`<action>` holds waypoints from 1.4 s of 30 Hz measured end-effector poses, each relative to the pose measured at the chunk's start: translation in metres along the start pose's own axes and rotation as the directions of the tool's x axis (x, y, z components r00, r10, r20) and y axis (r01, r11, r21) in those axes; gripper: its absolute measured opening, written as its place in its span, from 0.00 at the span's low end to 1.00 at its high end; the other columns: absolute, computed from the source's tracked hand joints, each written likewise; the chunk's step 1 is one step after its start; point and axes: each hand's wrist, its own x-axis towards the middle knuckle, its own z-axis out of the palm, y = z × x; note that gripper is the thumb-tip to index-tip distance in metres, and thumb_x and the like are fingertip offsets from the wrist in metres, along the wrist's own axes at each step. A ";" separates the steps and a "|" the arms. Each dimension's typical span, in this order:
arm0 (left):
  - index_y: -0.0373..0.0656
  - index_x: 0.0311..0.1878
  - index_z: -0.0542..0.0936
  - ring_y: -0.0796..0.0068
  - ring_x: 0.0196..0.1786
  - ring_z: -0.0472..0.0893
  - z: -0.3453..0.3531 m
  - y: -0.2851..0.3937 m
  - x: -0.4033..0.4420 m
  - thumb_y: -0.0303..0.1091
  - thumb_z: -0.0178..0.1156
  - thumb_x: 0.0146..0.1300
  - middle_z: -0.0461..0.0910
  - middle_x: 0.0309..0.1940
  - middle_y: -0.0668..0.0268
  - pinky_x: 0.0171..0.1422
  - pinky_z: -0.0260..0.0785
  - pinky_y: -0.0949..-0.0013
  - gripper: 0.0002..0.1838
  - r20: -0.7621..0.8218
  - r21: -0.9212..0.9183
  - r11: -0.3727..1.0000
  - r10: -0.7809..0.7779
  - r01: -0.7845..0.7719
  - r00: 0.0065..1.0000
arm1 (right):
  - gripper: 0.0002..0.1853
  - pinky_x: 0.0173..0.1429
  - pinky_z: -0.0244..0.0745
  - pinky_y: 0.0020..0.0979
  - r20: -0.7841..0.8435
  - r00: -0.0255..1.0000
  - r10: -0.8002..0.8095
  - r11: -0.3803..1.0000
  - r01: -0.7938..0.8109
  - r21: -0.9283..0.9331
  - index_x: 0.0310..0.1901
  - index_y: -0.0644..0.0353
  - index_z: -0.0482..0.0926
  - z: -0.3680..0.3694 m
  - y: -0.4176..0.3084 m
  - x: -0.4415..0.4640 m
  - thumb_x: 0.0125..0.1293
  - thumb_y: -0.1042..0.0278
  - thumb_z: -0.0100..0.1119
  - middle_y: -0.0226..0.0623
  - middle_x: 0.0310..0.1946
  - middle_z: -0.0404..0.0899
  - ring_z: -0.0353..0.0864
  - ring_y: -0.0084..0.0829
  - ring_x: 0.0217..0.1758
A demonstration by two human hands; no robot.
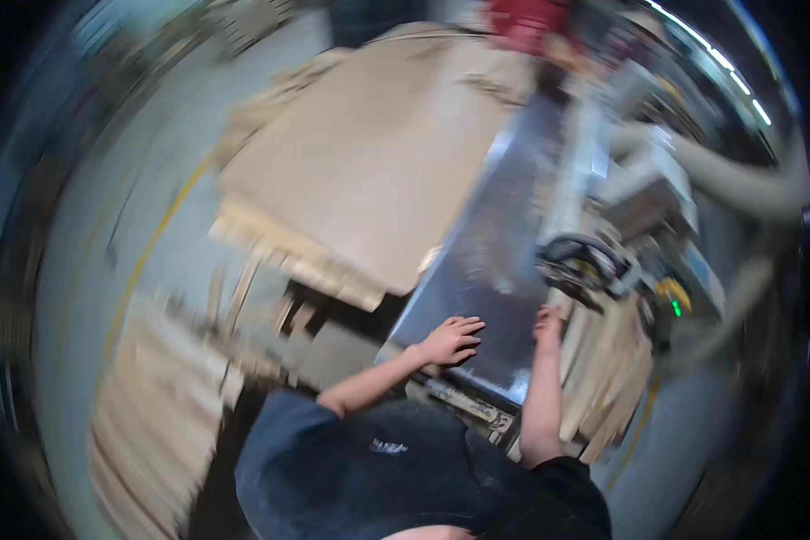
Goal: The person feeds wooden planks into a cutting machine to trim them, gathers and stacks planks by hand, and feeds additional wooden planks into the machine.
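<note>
My left hand [450,343] is over the near end of a long, shiny metal machine table [486,247]. Its fingers are spread and nothing is in them. At the table's right edge my right hand [548,325] is closed, its fingers curled beside a pale strip [559,299]. Blur hides what that hand grips, if anything. Just beyond it sits a dark, round machine part [583,266], like a handwheel, under a grey machine head [650,193].
Left of the table lies a large stack of brown sheets [369,153]. Wooden boards [157,409] are piled at lower left, with more wood strips [607,369] right of the machine. A thick hose [733,175] curves at right. Red clothing [525,22] shows at the far end.
</note>
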 end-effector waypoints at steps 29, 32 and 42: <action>0.38 0.64 0.75 0.70 0.52 0.80 -0.059 0.371 -0.662 0.67 0.57 0.68 0.81 0.54 0.58 0.51 0.70 0.68 0.39 0.070 -0.593 0.804 -0.004 -0.044 -0.998 | 0.21 0.58 0.78 0.39 0.884 0.427 -0.191 -0.014 0.899 -0.437 0.49 0.74 0.83 0.096 0.385 -0.284 0.71 0.58 0.64 0.54 0.47 0.84 0.83 0.44 0.50; 0.39 0.70 0.68 0.66 0.57 0.78 -0.114 0.450 -0.742 0.68 0.56 0.68 0.77 0.60 0.56 0.56 0.70 0.62 0.43 0.069 -0.566 0.825 0.045 -0.002 -0.997 | 0.20 0.63 0.75 0.36 0.957 0.252 -0.140 0.070 0.967 -0.245 0.53 0.72 0.82 0.166 0.463 -0.372 0.74 0.59 0.61 0.53 0.53 0.83 0.82 0.39 0.55; 0.30 0.72 0.61 0.63 0.67 0.71 -0.244 0.512 -0.841 0.37 0.68 0.67 0.70 0.67 0.53 0.72 0.61 0.62 0.38 -0.288 -0.510 0.768 0.271 0.387 -0.918 | 0.17 0.72 0.62 0.49 0.950 -0.060 -0.306 -0.018 0.998 0.057 0.51 0.69 0.83 0.336 0.628 -0.659 0.68 0.63 0.62 0.57 0.57 0.77 0.71 0.55 0.65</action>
